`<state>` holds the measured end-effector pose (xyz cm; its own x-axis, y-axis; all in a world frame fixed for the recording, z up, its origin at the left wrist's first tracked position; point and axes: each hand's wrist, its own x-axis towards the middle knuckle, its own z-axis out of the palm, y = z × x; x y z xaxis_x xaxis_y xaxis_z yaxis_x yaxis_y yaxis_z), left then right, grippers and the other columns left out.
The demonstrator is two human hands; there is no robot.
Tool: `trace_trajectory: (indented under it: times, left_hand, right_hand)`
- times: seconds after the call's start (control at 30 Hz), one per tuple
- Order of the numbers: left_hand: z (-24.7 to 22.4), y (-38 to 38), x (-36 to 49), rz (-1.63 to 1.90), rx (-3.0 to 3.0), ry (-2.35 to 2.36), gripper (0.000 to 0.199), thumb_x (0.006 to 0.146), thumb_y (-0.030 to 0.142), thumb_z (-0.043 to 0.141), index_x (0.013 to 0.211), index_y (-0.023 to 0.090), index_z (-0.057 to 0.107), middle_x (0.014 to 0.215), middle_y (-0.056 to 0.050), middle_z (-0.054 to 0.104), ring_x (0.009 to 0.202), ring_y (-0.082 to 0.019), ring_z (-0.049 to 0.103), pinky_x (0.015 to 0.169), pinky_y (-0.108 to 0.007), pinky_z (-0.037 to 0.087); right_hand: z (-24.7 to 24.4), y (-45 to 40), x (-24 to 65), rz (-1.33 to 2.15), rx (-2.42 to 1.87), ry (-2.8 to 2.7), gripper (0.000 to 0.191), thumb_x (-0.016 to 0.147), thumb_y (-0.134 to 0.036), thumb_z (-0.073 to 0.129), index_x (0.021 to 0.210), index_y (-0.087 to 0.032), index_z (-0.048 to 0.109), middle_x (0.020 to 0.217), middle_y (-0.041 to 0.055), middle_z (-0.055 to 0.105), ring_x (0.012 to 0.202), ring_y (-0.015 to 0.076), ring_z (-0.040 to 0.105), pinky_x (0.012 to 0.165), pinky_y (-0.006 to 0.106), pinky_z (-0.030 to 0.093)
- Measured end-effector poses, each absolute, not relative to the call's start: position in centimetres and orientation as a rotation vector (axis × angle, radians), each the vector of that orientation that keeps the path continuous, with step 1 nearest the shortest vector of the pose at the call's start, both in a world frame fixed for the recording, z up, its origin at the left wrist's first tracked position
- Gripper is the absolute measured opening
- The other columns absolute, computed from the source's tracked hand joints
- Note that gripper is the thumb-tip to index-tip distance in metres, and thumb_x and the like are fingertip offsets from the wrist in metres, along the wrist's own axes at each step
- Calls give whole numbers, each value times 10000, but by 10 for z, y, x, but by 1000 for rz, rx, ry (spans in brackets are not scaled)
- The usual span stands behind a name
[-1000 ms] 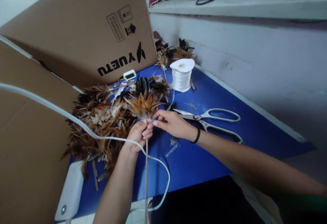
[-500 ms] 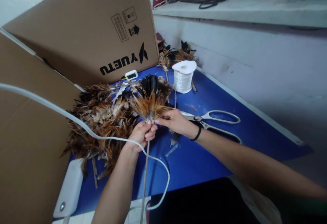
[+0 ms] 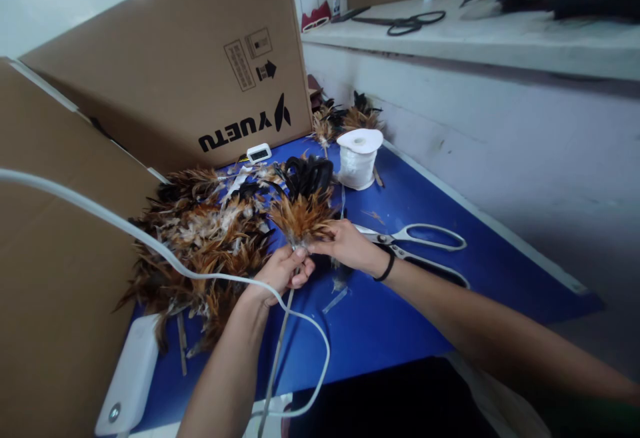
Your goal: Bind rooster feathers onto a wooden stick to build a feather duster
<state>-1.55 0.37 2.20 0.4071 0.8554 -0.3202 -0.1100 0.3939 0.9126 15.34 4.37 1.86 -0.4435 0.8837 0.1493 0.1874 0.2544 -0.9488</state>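
A feather duster [image 3: 303, 217], brown and orange with black plumes at the top, stands on a thin stick [image 3: 278, 351]. My left hand [image 3: 284, 271] is closed round the stick just beneath the feathers. Pinched at the base of the feathers from the right side is my right hand [image 3: 346, 246]; whether a thread is also between those fingers is hidden. Beyond my hands stands a white spool [image 3: 358, 161] of ribbon-like cord, a thin strand hanging from it. Silver scissors [image 3: 431, 235] lie open to the right of my right wrist.
A large pile of feathers [image 3: 200, 245] covers the left of the blue table [image 3: 380, 328]. A white cable [image 3: 165, 251] loops across my left forearm. A cardboard box [image 3: 165, 58] stands behind. Black scissors [image 3: 407, 23] lie on the shelf at right.
The duster has turned slightly in my hands and its black plumes lean further right. My right hand stays at the feather base. The camera view has shifted a little.
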Motion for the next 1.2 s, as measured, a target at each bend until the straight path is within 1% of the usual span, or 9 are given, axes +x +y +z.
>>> trace_trajectory:
  times: [0.17,0.3,0.53,0.6,0.67,0.73,0.87,1.03,1.2]
  left_hand:
    - [23,3,-15,734,1000,962,362,771,469,576,865,125,512,584,7,525,356,-15,299,337,-157,143]
    - [26,3,-13,707,1026,986,388,761,487,577,864,117,521,546,16,513,331,-14,292,325,-157,136]
    - [38,3,-9,747,976,1041,369,734,477,610,752,152,437,507,49,477,306,-5,258,306,-143,135]
    - [43,3,-12,774,965,1024,356,747,463,603,743,151,432,510,53,471,307,-1,254,305,-138,139]
    - [48,4,-16,796,961,1006,334,762,442,596,750,147,440,511,58,462,304,3,241,301,-134,137]
    - [53,5,-21,805,963,986,308,775,419,589,766,143,452,510,60,457,299,4,230,295,-131,137]
    - [62,4,-25,822,953,947,273,778,380,595,779,143,460,503,64,446,291,7,211,287,-123,142]
    - [69,0,-23,795,957,942,247,792,357,578,764,146,452,491,64,442,286,7,204,285,-118,149]
    - [70,-5,-25,699,1015,933,266,814,377,542,718,140,470,483,47,454,277,-9,246,280,-140,138]
  right_hand:
    - [24,42,155,1326,-918,-1717,102,682,-205,645,759,-139,636,771,13,655,749,142,588,729,256,451]
    - [26,42,157,1243,-966,-1773,90,696,-228,651,668,-145,628,708,7,655,723,135,595,727,240,448]
    - [23,48,160,1084,-952,-1772,137,667,-242,693,772,-156,669,805,14,686,771,138,613,758,238,445]
    - [25,47,163,1139,-954,-1732,155,686,-288,675,763,-153,669,778,14,675,723,130,593,714,242,445]
    - [28,46,166,1255,-974,-1678,212,696,-346,661,739,-138,663,712,11,648,648,116,555,640,241,428]
    - [30,45,169,1363,-986,-1635,261,684,-382,667,713,-122,659,650,3,613,598,100,511,604,238,403]
    - [31,47,170,1525,-932,-1621,269,679,-369,668,735,-107,671,661,0,605,612,82,482,634,233,390]
    - [26,56,169,1650,-848,-1700,274,681,-373,656,736,-106,675,621,-16,568,596,74,456,622,227,380]
    - [22,65,165,1619,-706,-1767,346,670,-425,652,782,-97,657,754,32,617,710,112,524,697,248,420]
